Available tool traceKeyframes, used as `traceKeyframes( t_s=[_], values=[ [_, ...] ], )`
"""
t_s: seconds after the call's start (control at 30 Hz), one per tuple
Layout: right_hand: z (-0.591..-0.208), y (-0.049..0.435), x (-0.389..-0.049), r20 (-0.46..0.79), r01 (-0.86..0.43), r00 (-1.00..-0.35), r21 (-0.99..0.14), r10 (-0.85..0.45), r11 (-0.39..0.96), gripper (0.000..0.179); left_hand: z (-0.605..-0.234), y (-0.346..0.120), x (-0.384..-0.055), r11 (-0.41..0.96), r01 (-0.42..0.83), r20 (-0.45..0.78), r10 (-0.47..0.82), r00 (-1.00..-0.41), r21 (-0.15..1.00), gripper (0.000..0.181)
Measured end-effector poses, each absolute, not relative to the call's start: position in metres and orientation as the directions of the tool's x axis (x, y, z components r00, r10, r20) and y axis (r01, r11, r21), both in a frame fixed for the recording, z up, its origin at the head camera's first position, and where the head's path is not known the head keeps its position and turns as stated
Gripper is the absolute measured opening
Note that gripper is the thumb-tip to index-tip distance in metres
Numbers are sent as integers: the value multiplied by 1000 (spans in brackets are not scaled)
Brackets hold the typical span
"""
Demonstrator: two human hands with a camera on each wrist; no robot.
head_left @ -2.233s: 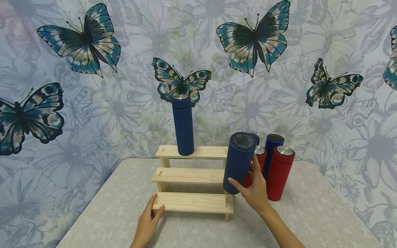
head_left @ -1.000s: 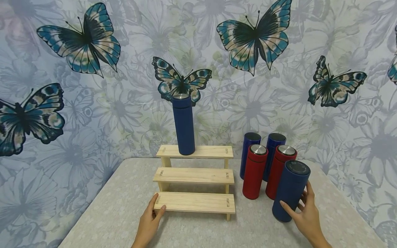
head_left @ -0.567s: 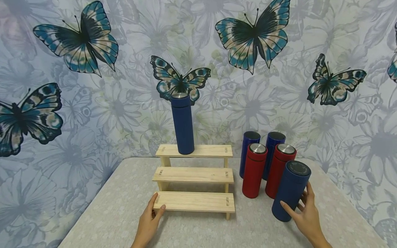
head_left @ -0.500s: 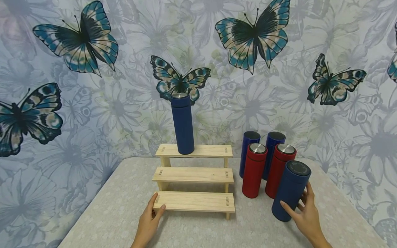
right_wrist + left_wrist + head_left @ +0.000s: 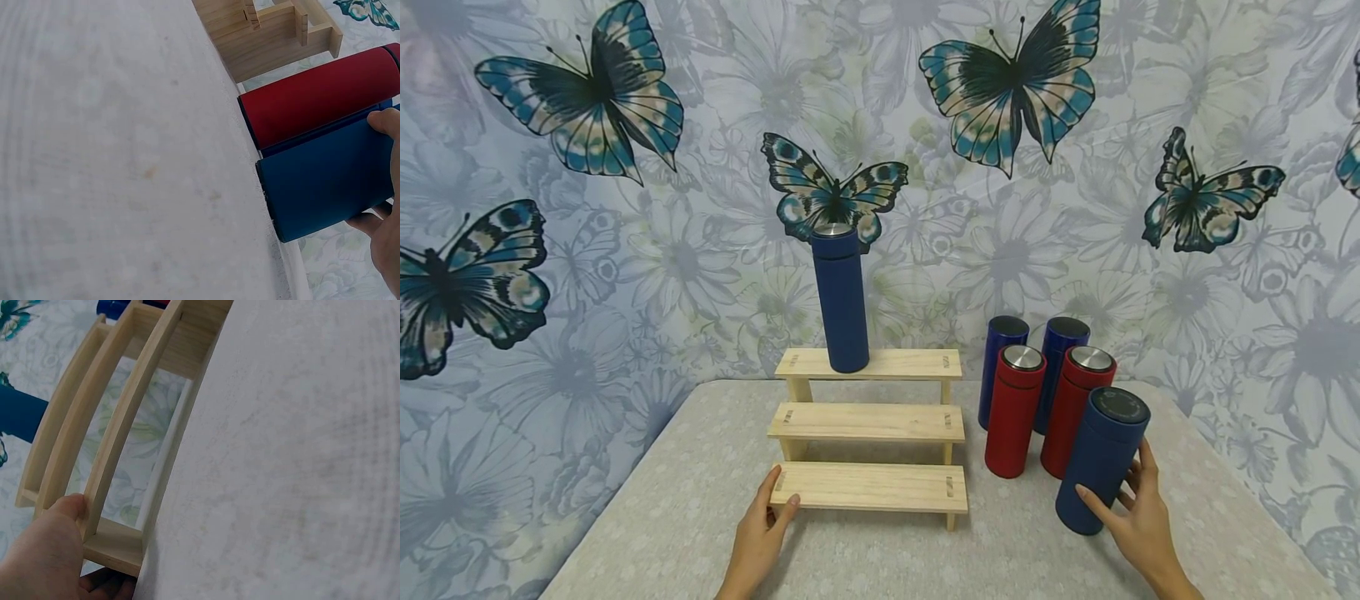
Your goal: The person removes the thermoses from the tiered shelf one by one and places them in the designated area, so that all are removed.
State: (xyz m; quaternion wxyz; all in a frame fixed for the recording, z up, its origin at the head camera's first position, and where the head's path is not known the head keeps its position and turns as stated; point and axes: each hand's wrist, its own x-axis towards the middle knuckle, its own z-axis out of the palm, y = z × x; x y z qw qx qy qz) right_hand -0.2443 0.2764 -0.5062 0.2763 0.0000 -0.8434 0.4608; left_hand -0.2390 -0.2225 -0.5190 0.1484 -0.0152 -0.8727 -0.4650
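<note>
In the head view my right hand grips a navy blue vacuum flask, thumb on its near side and fingers round its right. This flask stands upright at the front right, its dark round end facing up; the right wrist view shows its lower end at the tablecloth. My left hand pinches the left end of the lowest step of a three-step wooden shelf, thumb along the front edge. On the top step stands another navy flask with a silver lid.
Behind the held flask stand two red flasks with silver lids. Two darker blue flasks with dark tops are at the back right. A pale patterned cloth covers the table, and a butterfly-print backdrop rises behind it.
My right hand has carried the navy flask from beside the shelf rightward and down to the table in front of the red flasks. In the last second both hands stay almost still.
</note>
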Motion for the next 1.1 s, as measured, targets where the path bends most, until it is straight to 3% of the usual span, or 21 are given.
traceKeyframes(
  t_s=[0.37, 0.57, 0.67, 0.77, 0.93, 1.1],
  values=[
    [-515, 282, -250, 478, -266, -841, -772, 252, 578, 113, -517, -222, -238, 565, 175, 278, -100, -955, 806, 66],
    [-480, 262, -230, 556, -329, -783, -750, 278, 574, 111, -519, -223, -239, 569, 170, 275, -102, -956, 804, 67],
    [-464, 255, -224, 691, -432, -673, -657, 263, 619, 103, -520, -223, -239, 570, 166, 274, -108, -956, 805, 67],
    [-452, 253, -224, 827, -523, -507, -520, 244, 675, 82, -520, -223, -239, 568, 159, 268, -112, -957, 807, 68],
    [-422, 233, -219, 932, -601, -244, -362, 268, 712, 75, -520, -224, -239, 564, 155, 262, -113, -958, 811, 68],
    [-393, 191, -215, 964, -711, -97, -240, 246, 661, 55, -520, -224, -239, 577, 155, 268, -116, -956, 802, 67]
  ],
)
